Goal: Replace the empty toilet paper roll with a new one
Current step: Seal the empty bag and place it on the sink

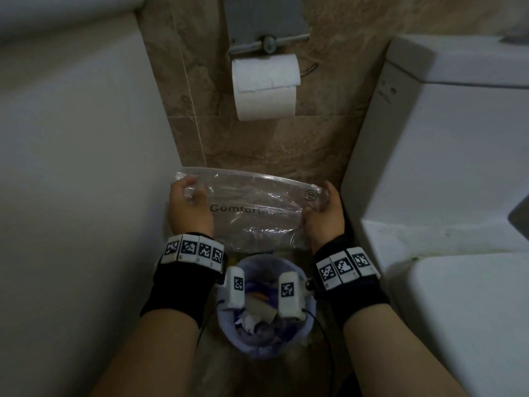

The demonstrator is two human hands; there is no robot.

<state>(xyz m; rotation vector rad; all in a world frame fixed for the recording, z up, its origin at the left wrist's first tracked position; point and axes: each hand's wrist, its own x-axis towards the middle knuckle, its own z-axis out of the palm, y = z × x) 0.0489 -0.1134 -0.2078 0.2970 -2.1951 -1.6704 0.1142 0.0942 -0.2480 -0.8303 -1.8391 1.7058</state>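
Observation:
A full white toilet paper roll (264,81) hangs on the metal wall holder (267,43), a loose sheet trailing down in front. Lower down, a clear plastic wrapper (254,207) printed "Comfortable" is stretched between both hands. My left hand (187,209) grips its left end and my right hand (325,214) grips its right end. The wrapper looks flat and empty. It hovers just above and behind a small bin (264,308). Both wrists wear black bands with square marker tags.
The lilac-lined bin on the floor holds crumpled paper and scraps. A white wall or tub side (80,167) closes in on the left. The toilet tank (446,133) and seat lid (472,310) stand on the right. Brown tiled wall behind.

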